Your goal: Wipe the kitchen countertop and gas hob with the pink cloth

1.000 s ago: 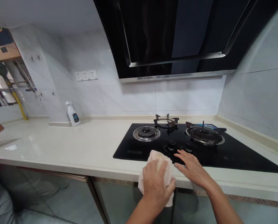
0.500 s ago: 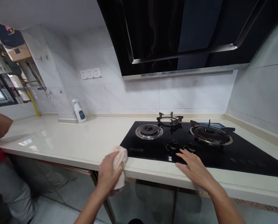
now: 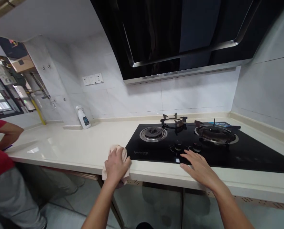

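Observation:
My left hand (image 3: pixel 117 167) is closed on a pale pink cloth (image 3: pixel 105 171) and presses it on the front edge of the white countertop (image 3: pixel 67 146). Part of the cloth hangs over that edge. To its right lies the black gas stove (image 3: pixel 156 152). My right hand (image 3: pixel 198 167) rests flat with fingers spread on the stove's front rim, close to the two control knobs (image 3: pixel 178 145). The left burner (image 3: pixel 153 133) is bare, and its pot support (image 3: pixel 173 122) sits behind it. A second pot support covers the right burner (image 3: pixel 215 134).
A white spray bottle (image 3: pixel 83 117) stands against the wall at the back left. Above the stove hangs a black range hood (image 3: pixel 180 38). A person in a red top (image 3: pixel 0 162) stands at the far left by the counter. Wall sockets (image 3: pixel 92 79) are above the bottle.
My left hand has shifted the cloth slightly up and onto the counter edge, its fingers now lying over it. My right hand stays at the stove's rim. The view has tilted slightly.

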Demonstrator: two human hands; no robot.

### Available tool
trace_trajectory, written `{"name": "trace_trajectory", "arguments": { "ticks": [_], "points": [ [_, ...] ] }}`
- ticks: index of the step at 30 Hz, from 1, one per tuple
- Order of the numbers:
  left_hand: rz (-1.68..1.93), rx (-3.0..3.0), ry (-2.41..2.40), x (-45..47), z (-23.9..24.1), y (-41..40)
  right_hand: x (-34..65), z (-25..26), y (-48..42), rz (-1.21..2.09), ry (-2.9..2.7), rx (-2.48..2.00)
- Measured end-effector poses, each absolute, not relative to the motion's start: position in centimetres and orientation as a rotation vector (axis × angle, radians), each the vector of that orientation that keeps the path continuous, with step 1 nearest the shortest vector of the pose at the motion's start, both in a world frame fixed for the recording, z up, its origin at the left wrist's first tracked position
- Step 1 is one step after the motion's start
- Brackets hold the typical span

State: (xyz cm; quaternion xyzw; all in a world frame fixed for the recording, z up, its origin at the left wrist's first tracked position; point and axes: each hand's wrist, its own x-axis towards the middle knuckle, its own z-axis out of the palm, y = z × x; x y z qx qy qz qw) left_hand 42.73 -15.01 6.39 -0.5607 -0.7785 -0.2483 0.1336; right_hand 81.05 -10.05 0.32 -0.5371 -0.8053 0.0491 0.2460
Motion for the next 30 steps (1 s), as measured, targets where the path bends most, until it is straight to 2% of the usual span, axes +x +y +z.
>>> {"name": "trace_trajectory", "arguments": {
  "ticks": [3, 8, 14, 20, 30],
  "points": [
    [-0.743, -1.736, -2.096, 46.4, 5.6, -15.3, 81.2, 0.3, -10.0, 0.138, -2.204, -1.469],
    [-1.015, -2.164, -1.741, 54.9, 3.8, -15.6, 81.4, 0.0, -9.6, 0.119, -2.199, -1.475],
    [-0.935, -2.483, -1.702, 61.3, 4.3, -14.5, 81.6, -0.3, -9.2, 0.088, -2.214, -1.458],
    [-0.795, -2.484, -1.823, 58.2, 5.5, -13.0, 81.7, 0.0, -9.4, 0.104, -2.224, -1.467],
    [-0.695, -2.027, -2.227, 45.7, 6.9, -12.3, 81.3, 0.3, -9.9, 0.153, -2.212, -1.467]
  ]
}}
